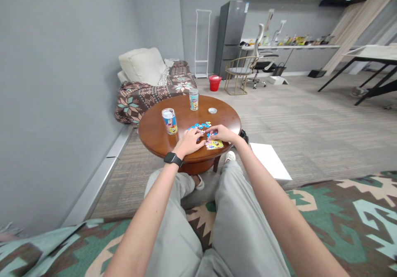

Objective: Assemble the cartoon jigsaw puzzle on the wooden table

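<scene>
Small blue, white and yellow jigsaw pieces [202,125] lie loose on the round brown wooden table [158,144]. My left hand [190,142], a dark watch on its wrist, rests palm down with thumb and fingers apart at the near side of the pieces. From the right, my right hand [222,133] reaches in, thumb and index finger apart over blue pieces; its other fingers are partly hidden. Just below it lies a flat yellow and pink cartoon picture [214,145]. An uncovered clear cartoon jar [170,122] stands to the left. Both hands cover some pieces.
A lidded cartoon can [194,99] and a loose round silver lid [212,110] are towards the table's far side. On the floor beyond is a red bin [214,83]. A white box [270,161] sits right of my legs. A patterned sofa [173,80] borders the left wall.
</scene>
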A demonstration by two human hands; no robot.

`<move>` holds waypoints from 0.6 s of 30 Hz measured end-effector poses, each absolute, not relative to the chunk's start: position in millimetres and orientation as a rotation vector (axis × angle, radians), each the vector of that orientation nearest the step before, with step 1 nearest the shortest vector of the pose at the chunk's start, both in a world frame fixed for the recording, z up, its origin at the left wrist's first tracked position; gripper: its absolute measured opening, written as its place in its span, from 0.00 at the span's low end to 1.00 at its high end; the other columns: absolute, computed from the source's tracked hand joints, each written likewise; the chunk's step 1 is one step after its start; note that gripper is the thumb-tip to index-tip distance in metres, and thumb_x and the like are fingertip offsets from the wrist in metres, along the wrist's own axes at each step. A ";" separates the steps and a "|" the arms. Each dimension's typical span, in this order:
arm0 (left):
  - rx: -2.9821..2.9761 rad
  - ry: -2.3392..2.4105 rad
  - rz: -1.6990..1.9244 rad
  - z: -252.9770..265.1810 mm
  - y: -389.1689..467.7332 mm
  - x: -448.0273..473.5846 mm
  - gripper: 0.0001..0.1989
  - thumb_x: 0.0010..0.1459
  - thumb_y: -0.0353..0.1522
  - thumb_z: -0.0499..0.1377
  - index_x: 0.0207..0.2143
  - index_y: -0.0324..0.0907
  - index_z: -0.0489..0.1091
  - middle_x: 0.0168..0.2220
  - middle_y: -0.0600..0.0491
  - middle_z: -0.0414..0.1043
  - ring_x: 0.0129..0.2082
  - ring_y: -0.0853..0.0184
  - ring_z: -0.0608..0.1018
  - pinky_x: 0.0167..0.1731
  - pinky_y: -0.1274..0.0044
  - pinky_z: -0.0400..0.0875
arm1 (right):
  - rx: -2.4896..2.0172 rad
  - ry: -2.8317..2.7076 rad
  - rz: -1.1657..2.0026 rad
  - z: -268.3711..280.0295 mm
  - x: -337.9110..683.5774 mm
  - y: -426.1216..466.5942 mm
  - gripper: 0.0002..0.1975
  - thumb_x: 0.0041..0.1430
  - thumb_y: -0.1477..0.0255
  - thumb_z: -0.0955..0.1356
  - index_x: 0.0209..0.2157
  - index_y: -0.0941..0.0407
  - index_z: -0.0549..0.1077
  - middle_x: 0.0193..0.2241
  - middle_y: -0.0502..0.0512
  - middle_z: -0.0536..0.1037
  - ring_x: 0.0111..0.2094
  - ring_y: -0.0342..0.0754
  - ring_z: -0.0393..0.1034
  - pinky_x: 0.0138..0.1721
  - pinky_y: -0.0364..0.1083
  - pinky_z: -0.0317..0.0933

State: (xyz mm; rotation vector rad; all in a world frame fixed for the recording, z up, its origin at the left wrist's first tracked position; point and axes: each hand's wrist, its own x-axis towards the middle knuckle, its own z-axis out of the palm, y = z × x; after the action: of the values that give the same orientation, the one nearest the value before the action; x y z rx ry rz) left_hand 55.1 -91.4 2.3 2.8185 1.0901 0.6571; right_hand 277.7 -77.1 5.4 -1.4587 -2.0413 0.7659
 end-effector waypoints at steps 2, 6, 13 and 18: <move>2.818 1.105 0.642 2.5 -91.4 55.2 0.13 0.64 0.38 0.58 0.46 0.42 0.74 0.51 0.45 0.73 0.52 0.56 0.72 0.54 0.65 0.64 | -1.394 -1.977 0.820 1.3 275.9 -74.4 0.18 0.45 0.76 0.73 0.42 0.57 0.82 0.32 0.48 0.80 0.33 0.44 0.72 0.39 0.42 0.65; 2.823 1.118 0.627 3.1 -92.8 54.9 0.12 0.63 0.37 0.59 0.45 0.41 0.72 0.49 0.44 0.73 0.51 0.55 0.72 0.53 0.66 0.63 | -1.310 -1.805 0.781 -8.6 271.5 -74.2 0.15 0.46 0.76 0.72 0.39 0.58 0.82 0.36 0.52 0.82 0.40 0.48 0.74 0.48 0.46 0.65; 2.787 1.263 0.681 14.0 -90.3 68.0 0.11 0.64 0.33 0.56 0.46 0.39 0.71 0.47 0.43 0.75 0.50 0.54 0.73 0.51 0.66 0.63 | -1.248 -1.653 0.797 -16.0 271.5 -77.9 0.13 0.48 0.75 0.71 0.38 0.57 0.80 0.40 0.55 0.83 0.44 0.50 0.75 0.52 0.50 0.65; 2.595 1.144 0.714 12.3 -65.8 85.2 0.08 0.63 0.34 0.58 0.42 0.42 0.73 0.43 0.47 0.79 0.47 0.57 0.75 0.50 0.66 0.65 | -1.252 -1.610 0.757 -19.1 273.9 -76.2 0.12 0.47 0.69 0.73 0.35 0.58 0.79 0.37 0.55 0.82 0.42 0.51 0.75 0.50 0.51 0.65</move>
State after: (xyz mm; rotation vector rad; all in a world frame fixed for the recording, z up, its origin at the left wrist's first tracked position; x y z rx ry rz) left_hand 85.2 -65.8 12.3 2.5947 1.1443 0.7138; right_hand 273.9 -76.2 -19.1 -1.2525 -1.6103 0.7569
